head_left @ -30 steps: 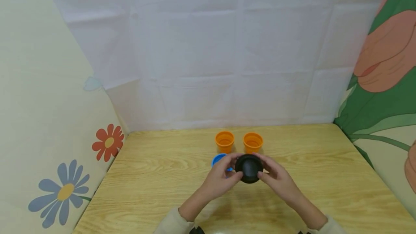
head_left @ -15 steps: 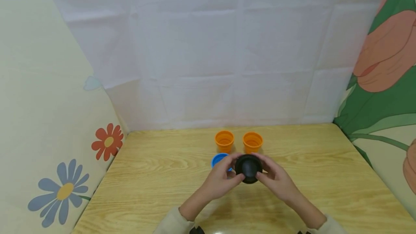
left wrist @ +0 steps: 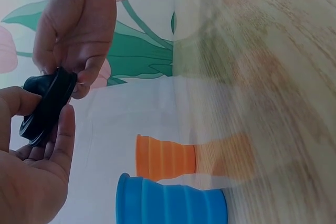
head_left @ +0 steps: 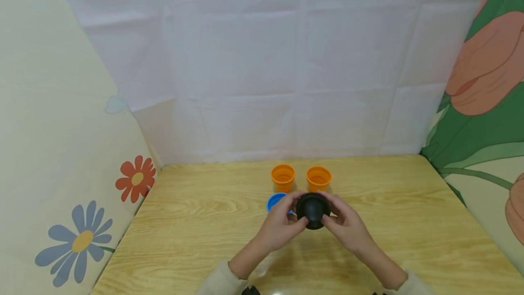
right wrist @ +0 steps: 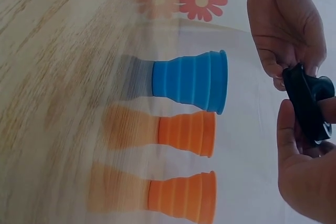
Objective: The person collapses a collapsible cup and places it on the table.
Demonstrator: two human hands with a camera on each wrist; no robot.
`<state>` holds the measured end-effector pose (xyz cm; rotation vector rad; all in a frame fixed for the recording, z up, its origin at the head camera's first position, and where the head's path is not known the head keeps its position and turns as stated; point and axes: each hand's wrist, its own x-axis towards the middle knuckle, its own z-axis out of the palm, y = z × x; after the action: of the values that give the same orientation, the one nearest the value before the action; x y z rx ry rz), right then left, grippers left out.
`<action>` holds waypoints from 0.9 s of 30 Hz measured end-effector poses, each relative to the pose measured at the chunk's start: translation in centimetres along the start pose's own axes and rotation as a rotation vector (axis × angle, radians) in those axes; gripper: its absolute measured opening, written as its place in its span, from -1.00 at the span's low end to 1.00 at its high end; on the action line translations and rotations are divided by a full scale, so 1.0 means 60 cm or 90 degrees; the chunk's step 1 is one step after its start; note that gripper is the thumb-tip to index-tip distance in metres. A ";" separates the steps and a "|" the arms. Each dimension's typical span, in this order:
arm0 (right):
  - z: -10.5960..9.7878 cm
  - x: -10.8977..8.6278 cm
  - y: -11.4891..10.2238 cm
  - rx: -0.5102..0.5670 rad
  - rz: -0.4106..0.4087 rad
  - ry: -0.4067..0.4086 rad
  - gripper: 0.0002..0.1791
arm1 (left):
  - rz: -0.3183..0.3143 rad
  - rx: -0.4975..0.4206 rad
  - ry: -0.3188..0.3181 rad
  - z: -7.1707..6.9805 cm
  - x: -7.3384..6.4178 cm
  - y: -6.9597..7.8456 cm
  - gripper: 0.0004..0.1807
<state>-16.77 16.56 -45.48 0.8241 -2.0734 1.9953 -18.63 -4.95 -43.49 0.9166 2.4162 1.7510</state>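
Observation:
Both hands hold a black collapsible cup (head_left: 313, 211), mostly folded flat, above the table. My left hand (head_left: 280, 226) grips its left side, thumb on the near face and fingers behind. On the other side my right hand (head_left: 348, 227) grips it likewise. Seen edge-on in the left wrist view, the black cup (left wrist: 47, 106) is a thick ring with its middle bulging out towards the thumbs. Just beyond the left hand stands a blue collapsible cup (head_left: 275, 200), partly hidden in the head view. The right wrist view shows this blue cup (right wrist: 191, 80) whole, extended and upright.
Two orange collapsible cups (head_left: 283, 178) (head_left: 318, 178) stand extended side by side behind the hands. The wood-grain table (head_left: 196, 222) ends at a white cloth backdrop (head_left: 245, 81). Flower-printed panels (head_left: 69, 149) flank it.
The thumbs have come slightly closer together on the black cup, and it has tilted and risen a little. The blue and orange cups stay in place.

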 end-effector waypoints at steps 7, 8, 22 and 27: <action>-0.011 -0.002 -0.005 0.026 0.014 -0.020 -0.45 | 0.007 -0.053 -0.044 -0.007 -0.001 0.001 -0.39; -0.014 -0.002 -0.006 0.028 0.019 -0.027 -0.46 | 0.010 -0.066 -0.050 -0.008 -0.001 0.001 -0.41; -0.033 0.003 -0.025 -0.050 0.117 -0.100 -0.55 | -0.036 -0.042 -0.074 -0.013 -0.002 0.004 -0.71; -0.029 0.002 -0.023 -0.026 0.158 -0.051 -0.51 | -0.051 -0.042 -0.011 -0.014 -0.003 0.005 -0.73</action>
<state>-16.66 18.25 -44.04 0.6785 -2.3564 2.0622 -18.67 -5.69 -42.98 0.8123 2.3355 1.7760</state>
